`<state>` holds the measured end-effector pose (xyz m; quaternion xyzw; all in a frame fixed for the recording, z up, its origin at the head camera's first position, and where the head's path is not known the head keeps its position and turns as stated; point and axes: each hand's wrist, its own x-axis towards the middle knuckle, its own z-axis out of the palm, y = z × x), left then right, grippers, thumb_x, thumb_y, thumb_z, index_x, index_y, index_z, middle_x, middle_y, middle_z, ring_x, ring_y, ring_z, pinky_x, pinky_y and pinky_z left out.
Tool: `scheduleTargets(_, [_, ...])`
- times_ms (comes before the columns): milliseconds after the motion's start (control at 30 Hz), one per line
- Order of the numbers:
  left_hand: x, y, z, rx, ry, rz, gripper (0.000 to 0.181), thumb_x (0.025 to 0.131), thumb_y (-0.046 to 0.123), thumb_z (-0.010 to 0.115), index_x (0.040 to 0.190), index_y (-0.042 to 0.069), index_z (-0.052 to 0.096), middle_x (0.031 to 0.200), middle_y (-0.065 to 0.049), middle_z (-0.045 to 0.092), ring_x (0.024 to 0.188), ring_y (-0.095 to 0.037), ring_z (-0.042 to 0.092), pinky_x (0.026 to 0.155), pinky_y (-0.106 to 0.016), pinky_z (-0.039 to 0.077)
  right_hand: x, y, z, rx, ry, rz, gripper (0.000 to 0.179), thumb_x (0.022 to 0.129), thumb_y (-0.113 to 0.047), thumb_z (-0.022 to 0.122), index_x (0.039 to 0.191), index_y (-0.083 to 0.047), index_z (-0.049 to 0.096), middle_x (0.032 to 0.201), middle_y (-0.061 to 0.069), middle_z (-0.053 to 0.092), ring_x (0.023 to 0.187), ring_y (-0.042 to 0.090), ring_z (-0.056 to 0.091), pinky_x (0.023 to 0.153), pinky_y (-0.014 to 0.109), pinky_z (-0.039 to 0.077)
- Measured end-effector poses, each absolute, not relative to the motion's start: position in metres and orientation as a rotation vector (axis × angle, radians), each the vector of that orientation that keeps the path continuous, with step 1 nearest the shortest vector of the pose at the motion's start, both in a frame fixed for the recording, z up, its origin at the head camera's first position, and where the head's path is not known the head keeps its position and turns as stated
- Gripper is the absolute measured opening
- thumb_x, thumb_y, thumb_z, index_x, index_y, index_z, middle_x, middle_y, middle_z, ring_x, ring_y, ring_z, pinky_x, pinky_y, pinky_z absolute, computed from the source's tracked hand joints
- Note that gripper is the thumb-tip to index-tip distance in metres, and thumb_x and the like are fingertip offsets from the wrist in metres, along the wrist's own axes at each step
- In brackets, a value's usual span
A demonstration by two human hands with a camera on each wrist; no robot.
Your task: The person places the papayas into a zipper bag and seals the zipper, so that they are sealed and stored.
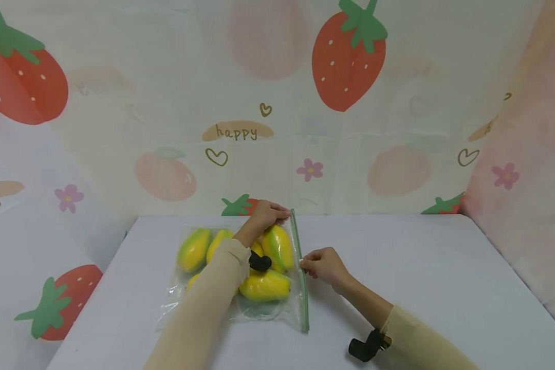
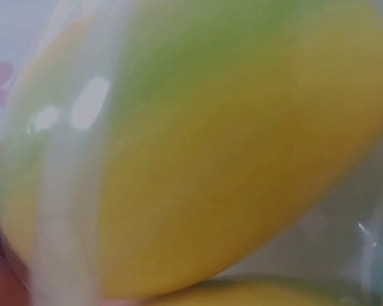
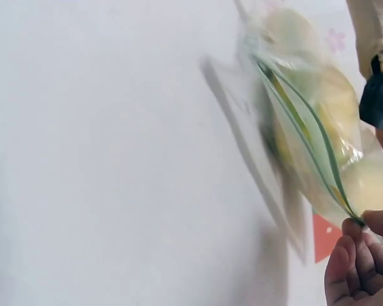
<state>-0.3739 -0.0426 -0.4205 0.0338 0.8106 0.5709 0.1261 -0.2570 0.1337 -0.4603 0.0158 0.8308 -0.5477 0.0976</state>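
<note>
A clear zip-top bag (image 1: 254,310) with a green zip strip (image 1: 303,300) lies on the table, holding several yellow-green, mango-like fruits (image 1: 265,285). My left hand (image 1: 264,216) reaches across the bag and pinches its far corner, by the strip's far end. Partway along the strip, my right hand (image 1: 326,264) pinches it between thumb and fingers. In the right wrist view the bag's mouth (image 3: 316,146) gapes between two green edges, which meet at the right hand's fingertips (image 3: 354,228). One fruit (image 2: 210,146) behind clear plastic fills most of the left wrist view.
The white table (image 1: 425,272) extends to the right of the bag. A backdrop (image 1: 351,139) printed with strawberries stands behind it. Black wrist cameras (image 1: 369,347) are worn on both arms, and the left sleeve (image 1: 203,303) covers part of the bag.
</note>
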Motion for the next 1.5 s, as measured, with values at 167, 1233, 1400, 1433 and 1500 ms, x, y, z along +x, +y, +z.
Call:
scheduleTargets(167, [-0.375,-0.043,-0.421,0.044,2.334,1.709,0.022,0.09,0.014,0.07,0.104,-0.003,0.072,0.087,-0.007,0.073,0.067,-0.009,0.061,0.064,-0.019,0.053,-0.238,0.138,-0.466,0.0,2.461,-1.58,0.012,0.087,-0.009,0.07,0.085,0.003,0.074,0.066,0.001,0.063,0.059,0.012,0.053,0.056,0.024,0.048])
scheduleTargets(1233, [-0.373,-0.046,-0.415,0.029,2.314,1.736,0.024,0.091,0.013,0.068,0.108,-0.005,0.07,0.084,-0.004,0.07,0.066,-0.005,0.061,0.064,-0.016,0.052,-0.175,0.151,-0.471,-0.285,2.274,-1.361,0.013,0.08,-0.008,0.073,0.072,0.002,0.071,0.055,-0.003,0.059,0.047,0.007,0.049,0.046,0.02,0.044])
scheduleTargets(1400, [-0.374,-0.044,-0.415,0.013,2.351,1.68,0.026,0.09,0.019,0.07,0.108,-0.001,0.071,0.087,-0.004,0.071,0.069,-0.007,0.061,0.064,-0.017,0.051,-0.176,0.154,-0.468,-0.316,2.253,-1.345,0.015,0.08,-0.008,0.073,0.07,0.004,0.07,0.055,-0.002,0.059,0.047,0.008,0.049,0.046,0.018,0.042])
scheduleTargets(1433, [-0.373,-0.043,-0.415,0.008,2.354,1.676,0.026,0.091,0.019,0.07,0.108,0.0,0.071,0.087,-0.005,0.071,0.069,-0.007,0.061,0.064,-0.017,0.051,-0.176,0.154,-0.468,-0.318,2.249,-1.345,0.016,0.08,-0.008,0.072,0.07,0.004,0.07,0.055,-0.002,0.059,0.047,0.008,0.049,0.046,0.018,0.043])
scheduleTargets(1500, [-0.372,-0.043,-0.416,0.006,2.357,1.67,0.025,0.091,0.018,0.069,0.107,-0.001,0.071,0.087,-0.005,0.071,0.069,-0.008,0.061,0.064,-0.017,0.051,-0.176,0.154,-0.468,-0.322,2.24,-1.348,0.016,0.08,-0.008,0.072,0.07,0.005,0.07,0.055,-0.002,0.06,0.047,0.008,0.049,0.047,0.018,0.043])
